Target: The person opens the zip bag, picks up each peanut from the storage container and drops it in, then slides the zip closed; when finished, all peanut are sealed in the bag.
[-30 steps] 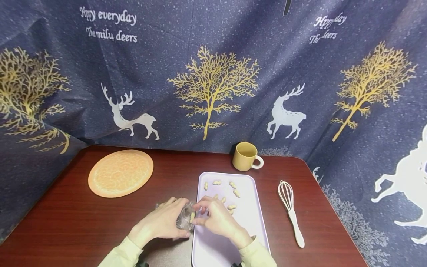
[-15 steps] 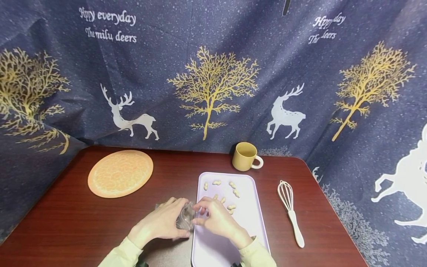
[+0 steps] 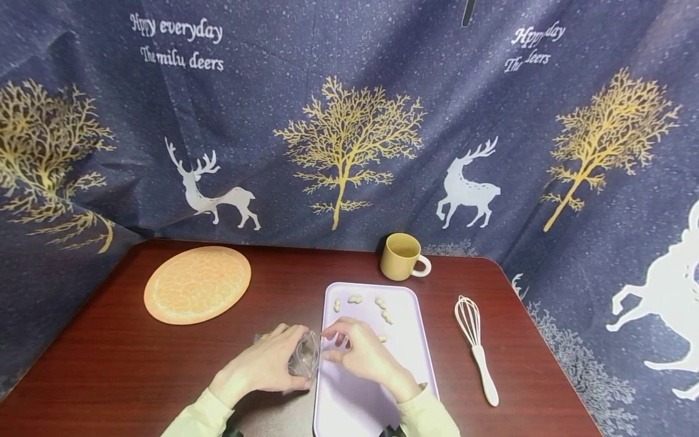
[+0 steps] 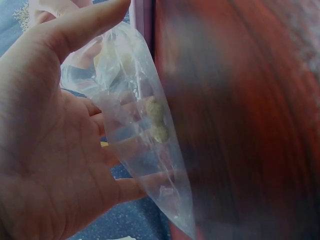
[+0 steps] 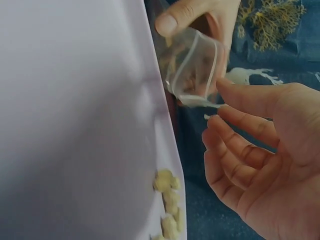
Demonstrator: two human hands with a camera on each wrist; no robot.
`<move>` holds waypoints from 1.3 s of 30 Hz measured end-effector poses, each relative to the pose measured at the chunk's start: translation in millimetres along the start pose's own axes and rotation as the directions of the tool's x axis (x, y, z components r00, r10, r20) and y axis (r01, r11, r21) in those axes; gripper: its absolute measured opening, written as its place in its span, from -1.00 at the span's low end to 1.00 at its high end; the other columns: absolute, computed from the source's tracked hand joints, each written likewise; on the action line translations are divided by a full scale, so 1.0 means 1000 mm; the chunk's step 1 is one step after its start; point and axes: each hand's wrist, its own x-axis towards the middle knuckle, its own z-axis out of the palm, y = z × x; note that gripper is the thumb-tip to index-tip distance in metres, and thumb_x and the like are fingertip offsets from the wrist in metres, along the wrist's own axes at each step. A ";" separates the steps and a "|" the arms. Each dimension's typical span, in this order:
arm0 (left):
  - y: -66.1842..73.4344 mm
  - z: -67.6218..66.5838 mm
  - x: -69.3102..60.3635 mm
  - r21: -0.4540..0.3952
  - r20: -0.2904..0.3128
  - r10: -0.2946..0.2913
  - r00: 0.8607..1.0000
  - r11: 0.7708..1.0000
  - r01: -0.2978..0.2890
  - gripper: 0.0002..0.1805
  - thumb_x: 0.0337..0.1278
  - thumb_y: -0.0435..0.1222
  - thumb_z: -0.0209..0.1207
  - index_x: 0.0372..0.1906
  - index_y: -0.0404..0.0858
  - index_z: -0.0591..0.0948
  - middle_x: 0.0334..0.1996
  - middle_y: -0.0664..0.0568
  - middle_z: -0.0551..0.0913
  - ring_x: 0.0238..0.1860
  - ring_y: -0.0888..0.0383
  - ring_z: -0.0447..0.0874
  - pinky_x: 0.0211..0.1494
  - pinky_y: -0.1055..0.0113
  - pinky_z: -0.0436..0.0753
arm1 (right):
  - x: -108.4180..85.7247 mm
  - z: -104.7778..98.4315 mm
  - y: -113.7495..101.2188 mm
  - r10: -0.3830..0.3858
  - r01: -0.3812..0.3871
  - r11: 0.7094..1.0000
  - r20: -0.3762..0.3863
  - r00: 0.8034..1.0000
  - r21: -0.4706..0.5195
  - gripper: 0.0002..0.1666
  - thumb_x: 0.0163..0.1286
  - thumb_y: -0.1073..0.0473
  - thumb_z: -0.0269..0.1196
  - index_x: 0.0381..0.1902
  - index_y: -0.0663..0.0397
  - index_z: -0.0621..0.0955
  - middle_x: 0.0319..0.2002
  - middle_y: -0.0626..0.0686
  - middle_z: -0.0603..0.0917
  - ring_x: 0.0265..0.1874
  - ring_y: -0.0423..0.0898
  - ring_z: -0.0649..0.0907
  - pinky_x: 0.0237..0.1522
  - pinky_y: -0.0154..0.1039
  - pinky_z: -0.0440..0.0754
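My left hand [image 3: 264, 366] grips a clear plastic zip bag [image 3: 306, 357] beside the tray's left edge. The bag's mouth gapes towards the right. Inside it, a peanut [image 4: 157, 120] shows through the plastic in the left wrist view. My right hand [image 3: 363, 353] hovers over the tray at the bag's mouth, thumb and fingers apart, nothing visible between them. Its fingertips [image 5: 213, 122] are close to the bag's rim; whether they touch it I cannot tell. Several peanuts [image 3: 355, 299] lie scattered on the lilac tray [image 3: 349, 403], some hidden behind the right hand.
A yellow mug [image 3: 400, 258] with a white handle stands behind the tray. To the right lies a white whisk [image 3: 477, 352]. An oval orange placemat [image 3: 198, 284] occupies the table's back left. A patterned cloth [image 3: 273, 121] hangs behind the table [image 3: 136, 370].
A second ago a peanut showed at my right fingertips by the bag's mouth; it is gone from there. The right hand has shifted slightly right and its fingers have spread. The left hand stays put.
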 end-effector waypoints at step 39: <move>0.001 -0.001 0.000 -0.015 0.040 -0.034 0.999 0.999 0.034 -0.14 -0.28 0.08 0.51 0.21 -0.16 0.47 0.00 0.10 0.53 0.06 0.08 0.46 0.13 -0.08 0.50 | -0.009 -0.075 0.097 0.068 -0.071 0.956 -0.021 0.997 -0.284 -0.61 0.04 0.48 0.39 -0.12 0.15 0.71 -0.38 0.02 0.61 -0.39 -0.04 0.59 -0.30 -0.18 0.54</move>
